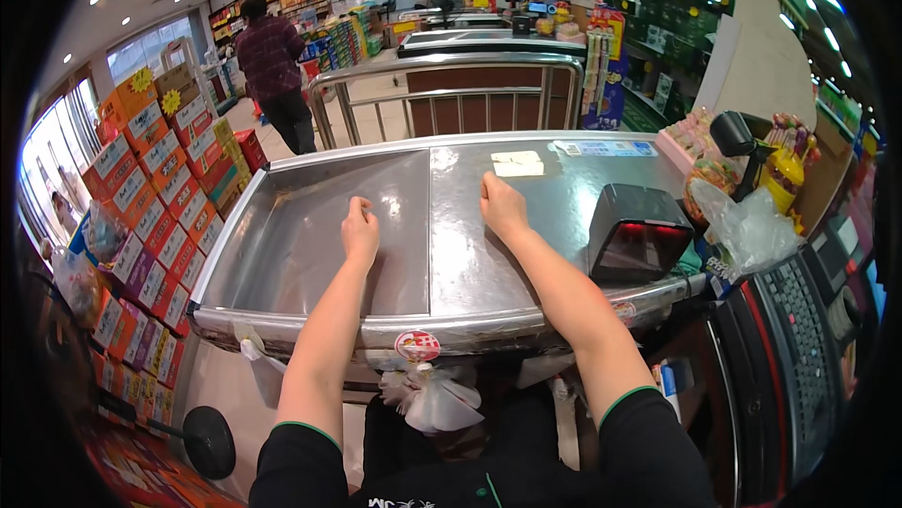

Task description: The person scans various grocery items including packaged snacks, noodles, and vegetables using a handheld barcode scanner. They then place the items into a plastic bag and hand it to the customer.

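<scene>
Both hands are held over a stainless-steel checkout counter (458, 254). My left hand (360, 229) is above the counter's sunken left section, its fingers curled in and nothing visible in them. Over the flat right section, my right hand (502, 203) is also curled, with no object showing in it. Just beyond the right hand lies a pale patch (518, 163) on the metal, and farther back a blue-and-white printed strip (606, 148). A black box-shaped barcode scanner (638, 233) with red light inside stands right of my right forearm.
White plastic bags (437, 395) hang at the counter's near edge. At right are a keyboard (800, 346), a clear bag (754, 226) and lollipops (793, 141). Stacked cartons (162, 191) stand left. A steel railing (451, 64) and a person (271, 64) are beyond the counter.
</scene>
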`<control>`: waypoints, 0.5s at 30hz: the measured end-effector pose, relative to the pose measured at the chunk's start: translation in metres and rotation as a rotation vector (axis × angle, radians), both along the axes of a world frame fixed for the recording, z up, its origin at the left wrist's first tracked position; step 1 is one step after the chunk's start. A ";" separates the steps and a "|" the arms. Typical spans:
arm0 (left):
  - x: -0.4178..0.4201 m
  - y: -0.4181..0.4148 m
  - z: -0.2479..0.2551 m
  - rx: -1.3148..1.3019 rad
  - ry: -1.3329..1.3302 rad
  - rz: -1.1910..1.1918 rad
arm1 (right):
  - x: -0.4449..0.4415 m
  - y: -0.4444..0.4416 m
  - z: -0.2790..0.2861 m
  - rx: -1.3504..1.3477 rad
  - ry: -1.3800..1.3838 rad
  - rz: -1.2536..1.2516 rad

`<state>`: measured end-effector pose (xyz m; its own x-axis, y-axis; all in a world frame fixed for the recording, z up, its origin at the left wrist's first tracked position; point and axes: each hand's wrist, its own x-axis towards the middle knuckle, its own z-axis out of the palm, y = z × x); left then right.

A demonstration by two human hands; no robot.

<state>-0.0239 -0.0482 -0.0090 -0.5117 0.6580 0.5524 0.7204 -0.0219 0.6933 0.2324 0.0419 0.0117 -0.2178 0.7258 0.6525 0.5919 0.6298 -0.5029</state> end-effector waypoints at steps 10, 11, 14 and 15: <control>-0.002 0.020 -0.016 -0.110 -0.138 -0.051 | 0.013 0.017 -0.011 0.107 -0.061 0.060; -0.006 0.024 -0.020 -0.109 -0.095 -0.035 | 0.014 0.019 -0.011 0.104 -0.093 0.039; -0.021 0.026 -0.031 -0.106 0.001 -0.021 | 0.008 0.015 -0.007 0.044 -0.094 0.074; -0.018 0.025 -0.027 -0.132 0.012 -0.020 | 0.010 0.018 -0.008 0.032 -0.087 0.075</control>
